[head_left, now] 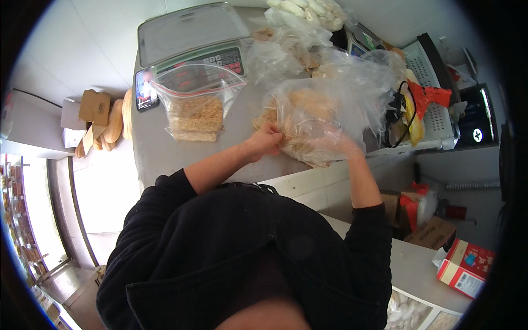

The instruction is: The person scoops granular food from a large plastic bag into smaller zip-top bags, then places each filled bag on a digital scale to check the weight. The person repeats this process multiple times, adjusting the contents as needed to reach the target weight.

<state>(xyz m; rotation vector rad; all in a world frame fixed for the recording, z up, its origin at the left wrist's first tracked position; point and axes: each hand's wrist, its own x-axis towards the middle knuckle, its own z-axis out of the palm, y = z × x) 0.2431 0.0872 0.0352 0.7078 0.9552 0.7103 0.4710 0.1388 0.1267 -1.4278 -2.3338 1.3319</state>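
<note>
A large clear plastic bag (352, 93) lies on the counter in front of me, with light-brown flaky pieces (311, 104) showing through it. My left hand (267, 141) is closed at the bag's near left side, its fingertips pinching the plastic edge. Inside the bag is my right hand (340, 144), blurred by the film, so its fingers cannot be made out. Left of my hands stands a clear zip bag (228, 91) with a red seal line, its mouth spread apart. Flat, crumbly light-brown slabs (195, 118) are stacked in it.
A weighing scale (192, 34) stands at the back of the grey counter (151, 157), with a phone (146, 91) leaning by it. More crumpled plastic bags (297, 27) lie behind. At right are a white perforated crate (429, 71) and a red bag (429, 96). A red box (467, 267) sits lower right.
</note>
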